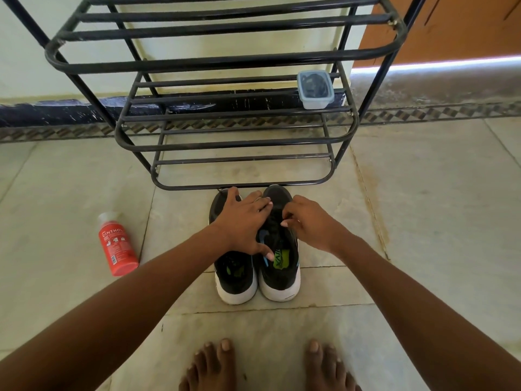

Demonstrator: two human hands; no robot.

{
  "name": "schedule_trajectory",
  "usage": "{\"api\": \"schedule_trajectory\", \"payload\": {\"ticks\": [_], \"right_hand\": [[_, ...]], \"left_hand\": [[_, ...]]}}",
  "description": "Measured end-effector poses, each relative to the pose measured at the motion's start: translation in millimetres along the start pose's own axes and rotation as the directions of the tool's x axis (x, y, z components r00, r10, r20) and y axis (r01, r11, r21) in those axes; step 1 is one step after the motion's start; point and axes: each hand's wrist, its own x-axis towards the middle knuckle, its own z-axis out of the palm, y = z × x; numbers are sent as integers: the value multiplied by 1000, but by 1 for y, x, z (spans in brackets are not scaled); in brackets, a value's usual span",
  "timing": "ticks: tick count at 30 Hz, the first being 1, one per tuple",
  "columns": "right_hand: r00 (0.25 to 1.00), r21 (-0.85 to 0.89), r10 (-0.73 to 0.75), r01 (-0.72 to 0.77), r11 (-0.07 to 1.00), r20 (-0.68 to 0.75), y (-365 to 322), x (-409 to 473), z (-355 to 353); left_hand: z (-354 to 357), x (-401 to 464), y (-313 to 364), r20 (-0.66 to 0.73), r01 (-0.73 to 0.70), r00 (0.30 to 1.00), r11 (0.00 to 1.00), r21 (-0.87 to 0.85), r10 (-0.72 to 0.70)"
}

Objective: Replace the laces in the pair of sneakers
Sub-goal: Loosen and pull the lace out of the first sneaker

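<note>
- Sneakers, one pair, black with white soles: left sneaker [235,273] and right sneaker [279,266] side by side on the tiled floor [408,221], toes toward the metal shoe rack [239,142].
- Left hand [242,221]: fingers spread flat, resting across both sneakers.
- Right hand [306,221]: fingers curled, pinching the black lace [277,221] of the right sneaker.
- Red bottle [117,245]: lying on the floor, well left.
- Lidded plastic container [315,90]: on a rack shelf.

**Tiled floor, pale wall, metal rack**

A floor [423,221] of pale stone tiles is edged by a patterned border [437,112]. A black metal rack [225,59] is set against a cream wall [22,52]. An orange door [451,29] is seen at right, with daylight admitted beneath it.
</note>
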Motion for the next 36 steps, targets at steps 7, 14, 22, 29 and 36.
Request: {"api": "schedule_trajectory", "payload": {"ticks": [7,14,22,29,36], "right_hand": [[865,875,500,-266,405,32,-20,-2,-11],[980,107,138,-154,982,141,-7,-2,-13],[998,-11,-63,63,998,-1,-8,-3,-22],[926,786,375,-197,586,-47,-26,-9,-32],[995,-107,43,-33,994,93,-12,-10,-28]], "left_hand": [[-2,-1,-1,27,13,1000,1000,-10,-13],[-1,1,0,26,14,1000,1000,-1,-14],[1,2,-1,16,5,1000,1000,-4,-5],[2,3,-2,33,13,999,1000,-16,-13],[2,2,-1,44,18,999,1000,-13,-18]]}}
